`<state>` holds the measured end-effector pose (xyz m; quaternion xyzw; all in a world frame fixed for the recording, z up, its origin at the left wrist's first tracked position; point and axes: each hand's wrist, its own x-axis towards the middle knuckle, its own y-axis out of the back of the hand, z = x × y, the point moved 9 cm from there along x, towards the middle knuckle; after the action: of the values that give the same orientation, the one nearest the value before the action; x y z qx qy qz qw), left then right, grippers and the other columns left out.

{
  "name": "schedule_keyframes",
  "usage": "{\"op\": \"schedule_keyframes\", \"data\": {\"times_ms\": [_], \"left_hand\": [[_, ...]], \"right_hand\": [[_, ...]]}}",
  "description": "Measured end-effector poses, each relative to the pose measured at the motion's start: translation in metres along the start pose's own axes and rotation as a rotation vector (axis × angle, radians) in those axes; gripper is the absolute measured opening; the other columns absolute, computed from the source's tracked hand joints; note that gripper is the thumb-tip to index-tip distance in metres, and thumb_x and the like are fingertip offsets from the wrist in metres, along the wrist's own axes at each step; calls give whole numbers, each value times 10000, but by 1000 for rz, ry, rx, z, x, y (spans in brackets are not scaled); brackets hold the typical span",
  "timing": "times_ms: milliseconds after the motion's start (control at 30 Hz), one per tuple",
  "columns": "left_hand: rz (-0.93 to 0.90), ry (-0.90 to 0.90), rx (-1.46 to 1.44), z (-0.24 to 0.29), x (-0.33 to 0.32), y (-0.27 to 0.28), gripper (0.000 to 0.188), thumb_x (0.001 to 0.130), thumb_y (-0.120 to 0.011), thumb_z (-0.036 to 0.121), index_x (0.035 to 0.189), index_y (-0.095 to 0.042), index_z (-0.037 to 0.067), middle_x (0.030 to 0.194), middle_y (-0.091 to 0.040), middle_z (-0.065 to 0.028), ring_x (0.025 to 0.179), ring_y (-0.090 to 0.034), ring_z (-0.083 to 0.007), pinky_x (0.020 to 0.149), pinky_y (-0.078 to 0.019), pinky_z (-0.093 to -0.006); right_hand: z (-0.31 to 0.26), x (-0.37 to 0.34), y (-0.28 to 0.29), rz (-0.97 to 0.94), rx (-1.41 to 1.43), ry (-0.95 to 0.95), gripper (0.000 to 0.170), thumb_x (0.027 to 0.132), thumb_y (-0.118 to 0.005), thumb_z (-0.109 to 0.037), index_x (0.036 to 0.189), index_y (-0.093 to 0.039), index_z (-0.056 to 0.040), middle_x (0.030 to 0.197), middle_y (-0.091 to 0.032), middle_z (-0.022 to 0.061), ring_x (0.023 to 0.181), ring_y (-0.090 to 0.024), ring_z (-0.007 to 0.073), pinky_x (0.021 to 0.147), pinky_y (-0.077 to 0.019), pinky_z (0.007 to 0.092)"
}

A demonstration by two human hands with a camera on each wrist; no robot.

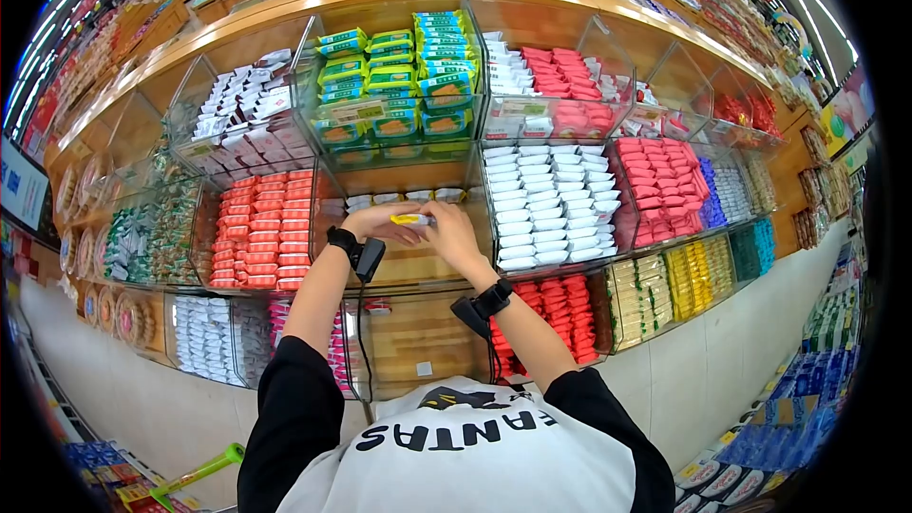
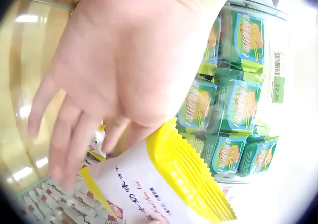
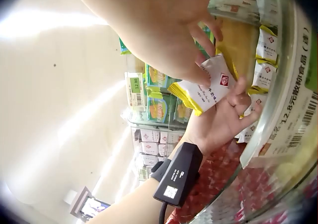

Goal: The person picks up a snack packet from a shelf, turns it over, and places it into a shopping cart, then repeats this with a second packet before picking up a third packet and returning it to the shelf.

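Note:
In the head view, both hands meet over a wood-floored bin [image 1: 399,271] in the middle of the shelving. A small white snack packet with yellow crimped ends [image 3: 211,87] is between them. My right hand [image 1: 454,233] pinches it, the thumb lying on its printed face in the right wrist view. Beside and beneath the packet, my left hand [image 1: 375,220] has its palm turned up. Its fingers are loosely extended in the left wrist view, where the packet [image 2: 144,184] overlaps the thumb side. Matching packets [image 1: 389,199] line the bin's far edge.
Clear-walled bins surround the hands. Green cracker packs [image 1: 389,81] stand behind, red-orange packets [image 1: 264,228] to the left, white packets [image 1: 551,204] to the right. A lower bin [image 1: 418,332] sits nearer the body. A cable [image 1: 361,342] hangs from the left wrist camera.

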<state>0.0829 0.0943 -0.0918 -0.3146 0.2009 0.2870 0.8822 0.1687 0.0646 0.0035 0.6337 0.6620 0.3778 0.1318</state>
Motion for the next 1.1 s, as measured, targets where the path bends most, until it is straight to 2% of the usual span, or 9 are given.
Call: {"op": "schedule_keyframes", "data": {"times_ms": [67, 133, 167, 233, 367, 433, 533, 733, 1100], "left_hand": [[96, 34, 55, -5, 1, 14, 337, 829, -482, 284, 1088, -474, 69, 970, -561, -75, 851, -560, -225, 757, -460, -352], [520, -144, 1105, 12, 6, 67, 405, 733, -541, 329, 1023, -529, 47, 999, -560, -170, 883, -559, -292, 773, -441, -351], [522, -143, 1104, 3, 13, 85, 405, 733, -541, 329, 1023, -529, 47, 999, -560, -170, 883, -559, -292, 773, -441, -351], [888, 191, 1361, -6, 7, 140, 358, 748, -510, 280, 1008, -562, 39, 997, -551, -194, 893, -549, -322, 783, -438, -368], [875, 276, 1420, 1, -23, 109, 345, 759, -475, 223, 1038, -549, 34, 1123, -480, -190, 1010, -488, -318, 828, -412, -380], [839, 377, 1542, -13, -21, 116, 348, 758, -478, 232, 1032, -551, 32, 1260, -340, -179, 1140, -362, -321, 870, -378, -393], [725, 435, 1483, -30, -5, 138, 354, 758, -469, 223, 1040, -548, 25, 1329, -207, -173, 1199, -257, -336, 918, -331, -399], [671, 456, 1289, -49, 5, 157, 405, 748, -478, 209, 1094, -504, 1, 1348, -144, -187, 1208, -229, -355, 971, -263, -390], [707, 479, 1406, -35, -8, 137, 444, 739, -513, 211, 1132, -476, 7, 1376, -36, -178, 1260, -84, -345, 983, -245, -393]], "right_hand": [[1, 1, 4, 23, 27, -1, 224, 651, -611, -87, 852, -519, -49, 816, -553, 106, 819, -519, 283, 682, -410, 366], [3, 0, 6, 44, 55, -5, 206, 674, -607, -101, 847, -520, -30, 780, -568, 120, 760, -543, 282, 653, -424, 350], [6, 0, 4, 37, 74, -20, 202, 681, -608, -108, 846, -523, -25, 777, -570, 124, 732, -552, 280, 632, -431, 344], [8, 0, 6, 31, 92, -34, 199, 689, -609, -114, 844, -525, -21, 774, -572, 128, 704, -561, 277, 610, -437, 338], [8, -1, 5, -2, 135, -81, 195, 685, -610, -149, 826, -536, -36, 791, -570, 131, 721, -542, 316, 613, -418, 386], [9, -1, 5, 5, 148, -80, 192, 688, -608, -152, 825, -539, -38, 792, -570, 129, 722, -543, 314, 613, -418, 384], [12, -1, 2, -12, 193, -108, 191, 688, -610, -156, 823, -542, -38, 788, -571, 129, 715, -545, 308, 608, -418, 379], [12, -3, 9, -5, 191, -113, 197, 687, -612, -163, 823, -544, -39, 775, -571, 132, 693, -550, 304, 597, -422, 375], [21, -5, 7, -6, 219, -138, 195, 692, -611, -165, 827, -546, -39, 775, -575, 135, 694, -556, 299, 600, -429, 367]]}}
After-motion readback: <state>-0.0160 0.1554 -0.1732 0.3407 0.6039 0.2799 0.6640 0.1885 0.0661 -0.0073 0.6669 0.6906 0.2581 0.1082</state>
